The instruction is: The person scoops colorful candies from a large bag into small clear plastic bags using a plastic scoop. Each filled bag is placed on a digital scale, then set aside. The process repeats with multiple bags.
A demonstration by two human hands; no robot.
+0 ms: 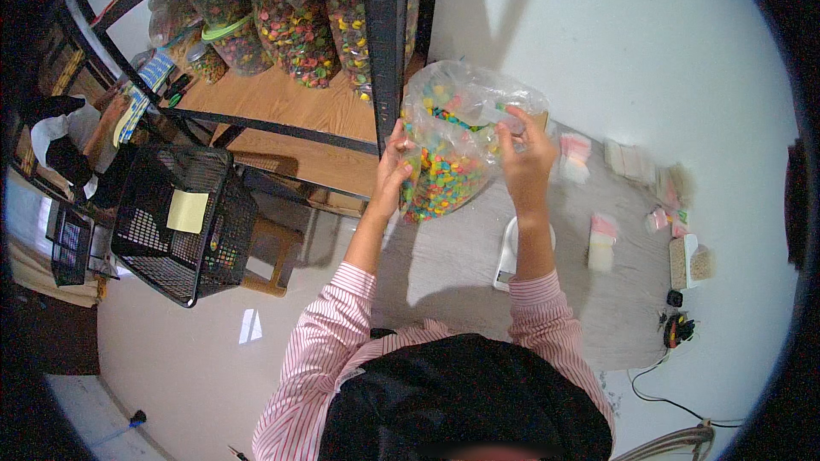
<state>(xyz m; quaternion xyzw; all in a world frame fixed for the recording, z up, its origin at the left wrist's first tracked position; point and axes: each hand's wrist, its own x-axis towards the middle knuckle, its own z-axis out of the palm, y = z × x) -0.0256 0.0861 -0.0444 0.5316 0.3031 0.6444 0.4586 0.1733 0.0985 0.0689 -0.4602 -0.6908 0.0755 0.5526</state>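
A large clear plastic bag [445, 182] of small multicoloured pieces stands over the far left part of the grey table [448, 269]. My left hand [392, 169] grips the bag's left side near its opening. Raised at the right side of the bag's mouth, my right hand [528, 147] has thumb and fingers on clear plastic; whether that is the bag's rim or a separate small bag, I cannot tell. Partly under my right forearm lies a white digital scale [508, 256]. Stacks of small pink and white packets [602, 240] lie right of it.
Left stands a black shelf [384, 45] with bags of colourful pieces [298, 32]. A black plastic basket [160, 230] sits on a brown stool [275, 256]. Another person [70, 141] works at far left. A white container [682, 262] and cables [666, 397] are at right.
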